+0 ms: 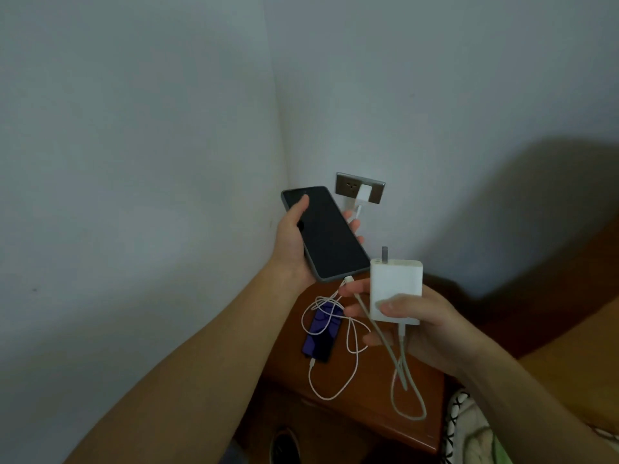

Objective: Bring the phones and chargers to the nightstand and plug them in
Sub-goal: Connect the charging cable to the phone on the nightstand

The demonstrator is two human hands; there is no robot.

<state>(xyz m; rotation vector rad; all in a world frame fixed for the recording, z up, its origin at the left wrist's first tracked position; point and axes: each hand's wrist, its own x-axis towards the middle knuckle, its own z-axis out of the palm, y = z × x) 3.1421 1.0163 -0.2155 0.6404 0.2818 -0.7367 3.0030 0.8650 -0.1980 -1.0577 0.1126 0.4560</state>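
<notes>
The left hand (294, 239) holds a dark phone (326, 234) screen-up, its fingers (353, 226) wrapped around the far edge and the thumb resting on the glass. A cable plug (348, 279) sits in the port at the phone's near end. At four o'clock from the phone, the right hand (425, 323) grips a white charger block (396, 291), prongs pointing up, with the thumb pressed on its front face; its pale cable (407, 380) hangs in a loop below. Beneath both hands, at six o'clock, a second phone (321, 333) with a lit purple screen lies on the wooden nightstand surface (368, 396), a thin white cable (331, 383) tangled over it. On the wall at twelve o'clock from the held phone, a grey socket (360, 187) already carries a small white plug (363, 193).
</notes>
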